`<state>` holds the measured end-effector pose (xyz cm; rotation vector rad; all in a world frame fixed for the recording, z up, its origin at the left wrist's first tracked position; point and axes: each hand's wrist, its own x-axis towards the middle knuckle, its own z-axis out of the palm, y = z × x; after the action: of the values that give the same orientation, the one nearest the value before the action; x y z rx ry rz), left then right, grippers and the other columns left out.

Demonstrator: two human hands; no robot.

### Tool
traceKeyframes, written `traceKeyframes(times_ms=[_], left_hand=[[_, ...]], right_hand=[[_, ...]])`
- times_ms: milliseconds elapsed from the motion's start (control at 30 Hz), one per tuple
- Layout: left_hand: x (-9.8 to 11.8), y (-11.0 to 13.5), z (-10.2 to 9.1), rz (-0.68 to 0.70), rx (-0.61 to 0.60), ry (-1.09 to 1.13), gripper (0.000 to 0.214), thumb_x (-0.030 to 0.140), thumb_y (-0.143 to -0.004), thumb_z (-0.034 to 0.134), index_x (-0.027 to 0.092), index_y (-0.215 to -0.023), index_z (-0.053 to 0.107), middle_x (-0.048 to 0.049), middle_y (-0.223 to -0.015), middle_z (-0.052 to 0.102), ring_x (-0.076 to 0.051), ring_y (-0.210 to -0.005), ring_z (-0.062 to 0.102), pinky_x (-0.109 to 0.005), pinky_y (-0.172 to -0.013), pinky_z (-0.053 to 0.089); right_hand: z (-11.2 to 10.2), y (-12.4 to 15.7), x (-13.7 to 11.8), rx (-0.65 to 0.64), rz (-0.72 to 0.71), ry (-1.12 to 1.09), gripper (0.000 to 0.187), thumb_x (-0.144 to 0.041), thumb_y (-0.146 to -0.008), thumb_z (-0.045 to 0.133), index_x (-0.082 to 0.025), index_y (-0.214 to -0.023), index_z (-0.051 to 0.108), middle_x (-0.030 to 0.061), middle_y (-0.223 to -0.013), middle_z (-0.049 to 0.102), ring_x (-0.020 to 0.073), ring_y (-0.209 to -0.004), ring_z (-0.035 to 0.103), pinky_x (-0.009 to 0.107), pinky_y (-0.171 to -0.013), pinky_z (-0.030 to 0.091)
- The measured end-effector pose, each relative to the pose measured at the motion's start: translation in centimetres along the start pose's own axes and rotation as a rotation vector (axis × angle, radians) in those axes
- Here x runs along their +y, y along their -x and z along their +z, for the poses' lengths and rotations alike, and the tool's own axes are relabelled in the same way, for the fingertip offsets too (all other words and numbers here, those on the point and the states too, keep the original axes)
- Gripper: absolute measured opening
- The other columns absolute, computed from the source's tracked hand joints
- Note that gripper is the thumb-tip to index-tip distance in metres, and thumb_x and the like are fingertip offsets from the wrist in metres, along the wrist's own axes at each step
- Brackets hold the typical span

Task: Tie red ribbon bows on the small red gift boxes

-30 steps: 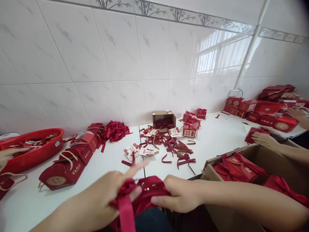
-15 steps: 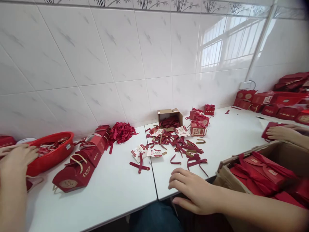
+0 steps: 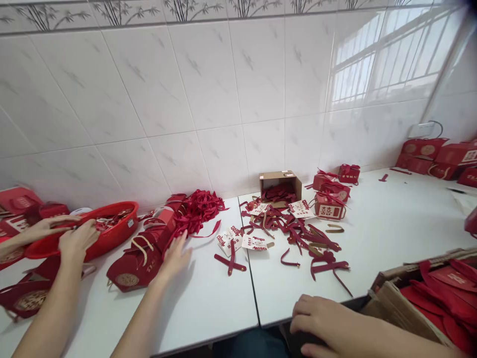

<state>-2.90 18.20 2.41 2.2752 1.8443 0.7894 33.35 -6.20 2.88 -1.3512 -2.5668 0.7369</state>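
Observation:
My left hand (image 3: 175, 258) reaches over the white table from below, fingers stretched out and holding nothing. It is beside a row of dark red gift boxes (image 3: 134, 263) with cord handles. Just beyond its fingertips lies a heap of red ribbons (image 3: 201, 209), one strand trailing right. My right hand (image 3: 316, 320) hangs at the table's front edge, fingers loosely bent, with nothing visible in it. Ahead of it are scattered dark red straps (image 3: 294, 231), printed white cards (image 3: 257, 242) and two crossed straps (image 3: 231, 262).
At the left, a co-worker's hands (image 3: 78, 238) are at a red plastic basin (image 3: 128, 226). A small cardboard box (image 3: 299, 186) of straps lies against the tiled wall. Small red boxes (image 3: 330, 205) stand right of it. An open carton (image 3: 395, 303) holds red boxes at the lower right.
My view has turned left. My left hand has come into view near the ribbons and boxes. My right hand sits lower, its fingers more bent. The co-worker's hands at the right have left view.

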Motion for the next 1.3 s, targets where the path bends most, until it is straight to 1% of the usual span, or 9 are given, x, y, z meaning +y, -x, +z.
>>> traceKeyframes(times_ms=[100, 233, 400, 667, 800, 967, 1033, 1133, 1300], left_hand=[[-0.6, -0.1, 1.6, 0.052, -0.030, 0.202, 0.039, 0.029, -0.081, 0.043, 0.019, -0.116, 0.056, -0.0096, -0.125, 0.056, -0.025, -0.123, 0.046, -0.040, -0.105, 0.032], [0.2, 2.1, 2.6, 0.048, -0.210, 0.364, 0.035, 0.039, -0.075, 0.043, 0.018, -0.098, 0.059, -0.0081, -0.096, 0.065, -0.024, -0.095, 0.061, -0.036, -0.086, 0.046], [4.4, 5.3, 7.1, 0.070, -0.299, 0.014, 0.047, 0.057, -0.067, 0.056, 0.020, -0.095, 0.058, -0.0100, -0.099, 0.060, -0.031, -0.098, 0.055, -0.041, -0.080, 0.043], [5.5, 0.9, 11.4, 0.001, -0.186, -0.016, 0.079, 0.066, -0.058, 0.061, 0.018, -0.119, 0.048, -0.0143, -0.119, 0.049, -0.033, -0.116, 0.041, -0.044, -0.094, 0.033], [4.2, 0.5, 12.4, 0.034, -0.104, 0.245, 0.078, 0.058, -0.054, 0.071, 0.026, -0.123, 0.052, -0.0103, -0.124, 0.046, -0.033, -0.120, 0.037, -0.046, -0.100, 0.028], [3.5, 0.3, 12.9, -0.017, -0.017, 0.535, 0.038, 0.048, -0.051, 0.076, 0.024, -0.080, 0.071, -0.0078, -0.109, 0.058, -0.032, -0.114, 0.043, -0.046, -0.102, 0.029], [3.2, -0.1, 12.9, -0.044, 0.012, 0.641, 0.029, 0.045, -0.049, 0.077, 0.022, -0.065, 0.068, -0.0067, -0.101, 0.061, -0.030, -0.107, 0.049, -0.043, -0.099, 0.033], [2.4, -1.1, 12.6, -0.140, 0.087, 0.848, 0.034, 0.050, -0.054, 0.072, 0.019, -0.068, 0.064, -0.0051, -0.085, 0.062, -0.022, -0.086, 0.057, -0.037, -0.083, 0.045], [1.0, -2.4, 11.6, -0.379, 0.254, 1.186, 0.040, 0.053, -0.063, 0.062, 0.019, -0.081, 0.052, -0.0002, -0.079, 0.058, -0.013, -0.070, 0.057, -0.025, -0.061, 0.047]], right_hand=[[0.5, 0.0, 0.4, -0.048, -0.021, 0.004, 0.023, -0.026, -0.082, 0.051, -0.023, -0.100, 0.064, 0.0064, -0.096, 0.065, 0.0221, -0.091, 0.059, 0.033, -0.077, 0.045], [0.9, -0.1, 0.6, -0.072, -0.027, 0.048, 0.022, -0.027, -0.083, 0.048, -0.023, -0.097, 0.065, 0.0062, -0.092, 0.067, 0.0221, -0.087, 0.061, 0.033, -0.075, 0.045], [0.8, -0.1, 0.7, -0.091, -0.023, 0.050, 0.022, -0.027, -0.084, 0.048, -0.022, -0.096, 0.066, 0.0058, -0.090, 0.067, 0.0207, -0.083, 0.062, 0.032, -0.074, 0.045], [1.1, -1.0, 3.1, 0.086, 0.199, 0.102, 0.025, -0.026, -0.083, 0.047, -0.020, -0.102, 0.063, 0.0107, -0.108, 0.058, 0.0230, -0.097, 0.057, 0.035, -0.083, 0.046], [-0.2, -5.8, 4.3, 0.146, 0.260, 0.252, 0.035, -0.025, -0.079, 0.054, -0.016, -0.113, 0.058, 0.0148, -0.117, 0.055, 0.0275, -0.105, 0.053, 0.039, -0.087, 0.046], [-0.5, -16.4, 4.5, 0.361, 0.322, 0.349, 0.088, -0.038, -0.065, 0.072, -0.012, -0.139, 0.033, 0.0205, -0.142, 0.034, 0.0373, -0.130, 0.030, 0.049, -0.103, 0.031], [-0.8, -19.5, 4.9, 0.350, 0.370, 0.291, 0.069, -0.028, -0.070, 0.067, -0.017, -0.133, 0.042, 0.0179, -0.130, 0.050, 0.0334, -0.118, 0.048, 0.045, -0.094, 0.040], [-3.4, -21.2, 6.0, 0.387, 0.426, 0.232, 0.038, -0.017, -0.080, 0.052, -0.021, -0.118, 0.054, 0.0101, -0.102, 0.067, 0.0241, -0.090, 0.064, 0.034, -0.076, 0.049], [-11.8, -18.6, 7.8, 0.641, 0.463, 0.208, 0.042, -0.014, -0.086, 0.037, -0.015, -0.127, 0.044, 0.0108, -0.116, 0.062, 0.0181, -0.101, 0.060, 0.028, -0.083, 0.047]])
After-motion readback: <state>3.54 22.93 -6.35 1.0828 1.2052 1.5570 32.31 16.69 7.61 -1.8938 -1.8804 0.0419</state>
